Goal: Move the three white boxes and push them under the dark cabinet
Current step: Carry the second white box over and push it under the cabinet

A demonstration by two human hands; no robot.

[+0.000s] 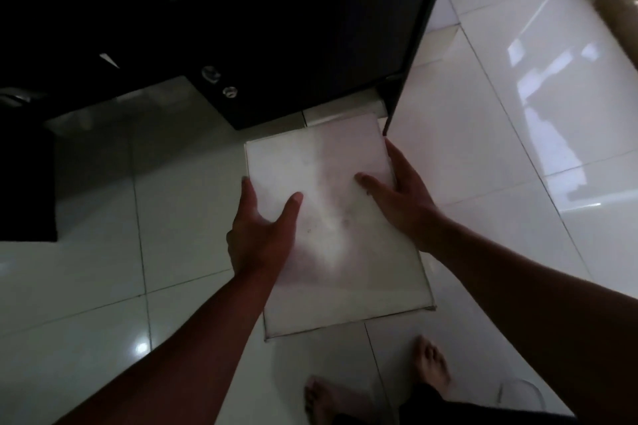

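Glossy pale ceramic floor tiles (483, 155) filled most of the view, hard and smooth, catching bright reflections on the right. Above them stood the dark cabinet (276, 28), a tall matt-black boxy unit with a shadowed gap beneath its lower edge and two small shiny round fittings on its front.

Next in size came the flat white rectangular box (331, 241), broad and shallow, with crisp edges and a faintly smudged top. It lay in front of the cabinet with its far edge right at the gap, close to a second pale box edge (345, 111) that seemed already tucked underneath; whether it rested on the tiles or hung just above them could not be told. It looked stiff and fairly light, probably card or thin board, and on such slick tiles it would likely slide easily. Taking it by the two long sides, thumbs on top, seemed the sound hold, since pressing mid-lid might dent it.

The left hand (257, 228) clasped the box's left edge, thumb spread over the top and fingers curled out of sight below. The right hand (397, 193) gripped the right edge likewise, thumb flat on the lid. Two bare feet (431, 362) stood on the tiles just behind.
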